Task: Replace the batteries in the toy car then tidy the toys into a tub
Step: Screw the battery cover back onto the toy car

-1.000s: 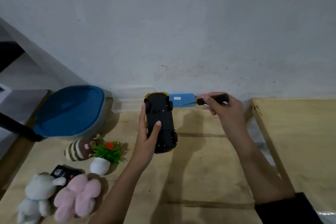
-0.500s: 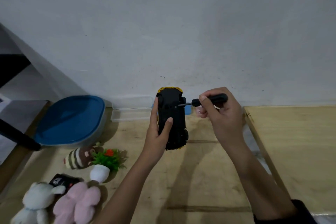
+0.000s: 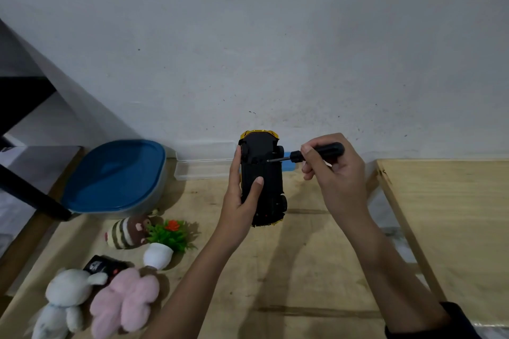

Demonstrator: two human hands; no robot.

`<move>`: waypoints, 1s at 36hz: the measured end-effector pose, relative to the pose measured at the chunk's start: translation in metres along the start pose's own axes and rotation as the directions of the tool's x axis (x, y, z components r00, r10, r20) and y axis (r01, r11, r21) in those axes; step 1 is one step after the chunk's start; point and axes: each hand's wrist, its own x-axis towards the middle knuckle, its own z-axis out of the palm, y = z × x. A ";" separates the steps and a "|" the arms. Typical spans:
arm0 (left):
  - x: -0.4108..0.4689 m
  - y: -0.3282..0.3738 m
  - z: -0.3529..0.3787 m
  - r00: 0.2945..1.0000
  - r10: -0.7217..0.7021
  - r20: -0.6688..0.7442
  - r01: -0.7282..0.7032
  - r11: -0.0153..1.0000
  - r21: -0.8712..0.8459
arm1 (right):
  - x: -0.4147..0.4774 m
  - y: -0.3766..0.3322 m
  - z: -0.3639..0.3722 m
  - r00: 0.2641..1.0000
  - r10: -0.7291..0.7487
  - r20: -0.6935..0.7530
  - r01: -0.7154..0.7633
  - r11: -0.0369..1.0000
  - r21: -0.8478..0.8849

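Above the middle of the pale wooden surface [image 3: 303, 270], I am holding the yellow toy car [image 3: 263, 181] off the wood with its black underside turned toward me. My left hand [image 3: 242, 201] is gripping it, fingers curled round the left flank and thumb pressing on the belly. My right hand [image 3: 333, 173] is pinching the black-handled screwdriver [image 3: 319, 153].

A second ago that tool was hanging off to the right, clear of the car. Now its tip is touching the underside near the far end, so I am judging that I am starting on the screw of the battery cover. Whether the tip is truly seated in a screw head is too small to tell.

So the battery swap is only beginning: the cover is not yet off. On the left, the round tub with the blue lid [image 3: 115, 176] is sitting closed. The white plush toy [image 3: 68, 292], pink plush toy [image 3: 124, 300] and striped brown plush toy [image 3: 129, 231] are lying near it, waiting.
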 end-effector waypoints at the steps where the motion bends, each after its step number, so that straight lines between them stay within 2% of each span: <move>1: 0.000 0.000 0.000 1.000 0.000 -0.001 0.000 1.000 0.001 | 0.000 0.000 0.000 1.000 0.000 0.003 0.000 1.000 -0.002; 22: 0.008 -0.004 0.009 0.999 -0.022 0.026 0.022 1.000 0.006 | 0.011 0.011 -0.008 1.000 0.024 0.007 -0.025 0.999 0.022; 36: 0.015 -0.016 0.007 0.999 0.005 0.044 -0.017 0.961 0.277 | 0.015 0.016 -0.010 0.996 -0.032 0.085 0.035 0.999 -0.025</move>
